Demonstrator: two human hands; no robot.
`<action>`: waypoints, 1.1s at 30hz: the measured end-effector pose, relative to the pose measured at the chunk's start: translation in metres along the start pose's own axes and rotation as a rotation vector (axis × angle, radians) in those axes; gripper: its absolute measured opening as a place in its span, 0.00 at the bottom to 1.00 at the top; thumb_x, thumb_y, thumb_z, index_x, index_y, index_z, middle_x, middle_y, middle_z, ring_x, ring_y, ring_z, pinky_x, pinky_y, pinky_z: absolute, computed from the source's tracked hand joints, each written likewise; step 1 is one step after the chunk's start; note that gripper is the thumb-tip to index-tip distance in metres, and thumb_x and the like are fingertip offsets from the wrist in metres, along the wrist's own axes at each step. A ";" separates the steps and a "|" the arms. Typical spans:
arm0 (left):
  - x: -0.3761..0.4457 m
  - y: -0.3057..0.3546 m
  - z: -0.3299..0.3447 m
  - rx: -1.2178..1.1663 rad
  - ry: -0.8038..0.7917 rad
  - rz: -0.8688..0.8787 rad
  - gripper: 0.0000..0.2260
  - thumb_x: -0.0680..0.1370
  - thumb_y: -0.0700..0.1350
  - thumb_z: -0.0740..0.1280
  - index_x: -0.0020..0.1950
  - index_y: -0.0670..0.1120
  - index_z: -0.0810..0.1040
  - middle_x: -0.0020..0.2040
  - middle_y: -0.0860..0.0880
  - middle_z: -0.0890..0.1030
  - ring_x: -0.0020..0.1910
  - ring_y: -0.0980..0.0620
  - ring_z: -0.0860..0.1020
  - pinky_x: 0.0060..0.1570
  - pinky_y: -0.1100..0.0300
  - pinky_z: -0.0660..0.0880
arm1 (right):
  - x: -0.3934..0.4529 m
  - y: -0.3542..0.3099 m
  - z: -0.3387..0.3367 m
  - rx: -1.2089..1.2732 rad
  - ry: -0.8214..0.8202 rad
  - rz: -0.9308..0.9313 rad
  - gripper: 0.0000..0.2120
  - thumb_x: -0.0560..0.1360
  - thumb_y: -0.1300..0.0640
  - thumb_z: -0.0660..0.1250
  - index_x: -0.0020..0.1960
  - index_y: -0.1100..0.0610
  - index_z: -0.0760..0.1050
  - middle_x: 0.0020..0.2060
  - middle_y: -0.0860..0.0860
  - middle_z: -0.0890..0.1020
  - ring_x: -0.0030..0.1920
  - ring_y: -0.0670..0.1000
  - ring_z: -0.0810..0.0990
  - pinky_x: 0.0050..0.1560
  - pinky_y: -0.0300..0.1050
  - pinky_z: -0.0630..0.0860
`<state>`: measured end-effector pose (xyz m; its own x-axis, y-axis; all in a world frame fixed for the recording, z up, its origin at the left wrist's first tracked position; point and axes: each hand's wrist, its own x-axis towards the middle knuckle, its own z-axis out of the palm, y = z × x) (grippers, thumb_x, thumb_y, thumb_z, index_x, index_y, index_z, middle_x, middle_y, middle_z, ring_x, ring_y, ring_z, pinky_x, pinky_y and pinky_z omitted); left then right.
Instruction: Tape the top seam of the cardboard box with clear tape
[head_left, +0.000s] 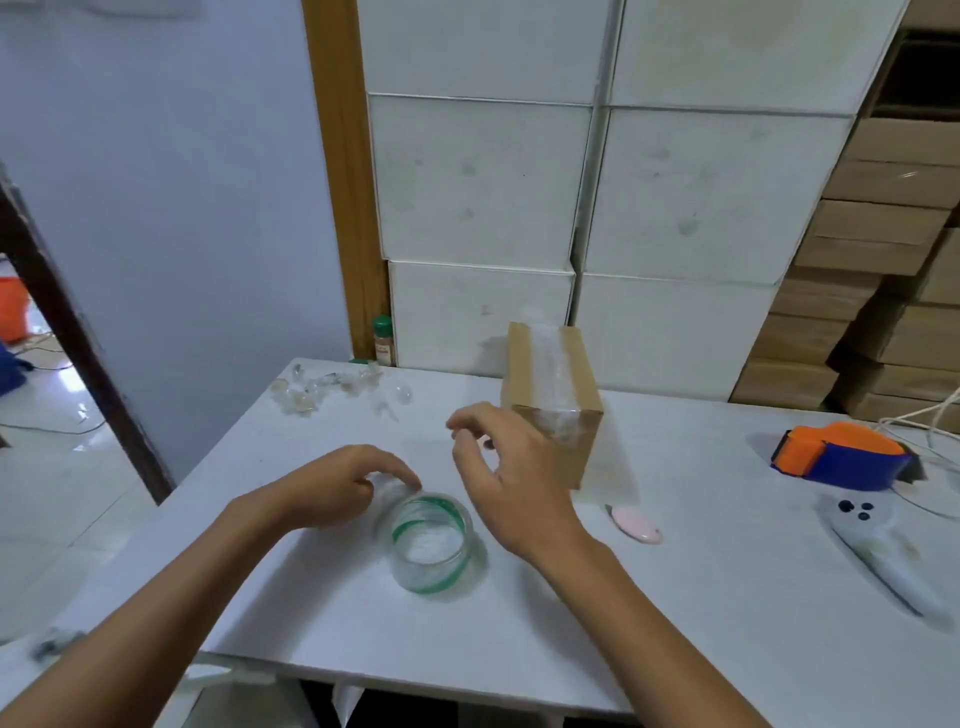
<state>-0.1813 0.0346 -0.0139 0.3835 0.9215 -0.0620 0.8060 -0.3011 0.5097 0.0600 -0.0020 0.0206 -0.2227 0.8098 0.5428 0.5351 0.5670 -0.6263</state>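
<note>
A small cardboard box (524, 369) stands on the white table (675, 613), behind my hands. A strip of clear tape runs along its top and down its near face, and a loose end lies on the table. A clear tape roll (431, 545) with green stripes lies flat in front of me. My left hand (332, 488) rests its fingertips on the roll's far-left rim. My right hand (509, 478) hovers between the roll and the box with curled, parted fingers, and I see nothing in it.
An orange and blue tape dispenser (841, 454) and a white controller (878, 545) lie at the right. A pink object (636, 522) sits near the box. Crumpled tape scraps (332, 387) litter the far left corner. White boxes (675, 208) and cardboard cartons (883, 260) stack behind.
</note>
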 end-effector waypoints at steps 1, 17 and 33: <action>-0.003 -0.003 0.000 0.019 -0.014 0.003 0.37 0.71 0.26 0.59 0.49 0.72 0.79 0.58 0.64 0.81 0.66 0.56 0.76 0.73 0.56 0.69 | -0.002 -0.003 0.010 0.007 -0.125 0.073 0.13 0.82 0.49 0.62 0.60 0.50 0.82 0.54 0.44 0.86 0.56 0.47 0.81 0.59 0.50 0.79; -0.016 0.013 -0.029 -0.015 0.128 0.112 0.05 0.79 0.48 0.77 0.50 0.60 0.87 0.50 0.60 0.88 0.53 0.62 0.84 0.58 0.62 0.80 | -0.032 0.000 0.033 -0.062 -0.354 0.284 0.23 0.67 0.40 0.72 0.61 0.42 0.75 0.57 0.38 0.77 0.59 0.41 0.77 0.58 0.43 0.77; 0.031 0.135 -0.030 -0.148 0.177 0.347 0.09 0.78 0.41 0.77 0.55 0.53 0.89 0.48 0.57 0.89 0.50 0.58 0.87 0.53 0.66 0.82 | -0.065 0.042 -0.051 0.267 -0.198 0.391 0.21 0.70 0.50 0.78 0.61 0.42 0.76 0.58 0.40 0.80 0.59 0.41 0.79 0.57 0.35 0.76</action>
<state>-0.0738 0.0302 0.0783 0.5272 0.8034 0.2767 0.5641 -0.5744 0.5931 0.1388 -0.0388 -0.0120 -0.2113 0.9675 0.1392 0.3883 0.2137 -0.8964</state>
